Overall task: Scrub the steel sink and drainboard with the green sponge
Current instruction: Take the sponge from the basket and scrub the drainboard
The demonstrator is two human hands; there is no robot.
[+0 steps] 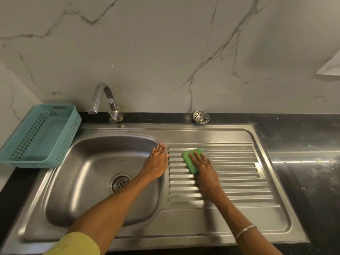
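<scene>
The right hand lay flat, fingers spread, pressing the green sponge onto the drainboard ridges. The left hand, open and empty, braced beside the drainboard on the sink rim. Pushed crosswise, the sponge could snag on the ridges and slip free.

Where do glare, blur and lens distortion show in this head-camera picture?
Head view: glare streaks the black counter at right and the drainboard ridges; motion blur softens the right hand on the sponge; wide-angle distortion bows the sink edges and tilts the basket.
</scene>
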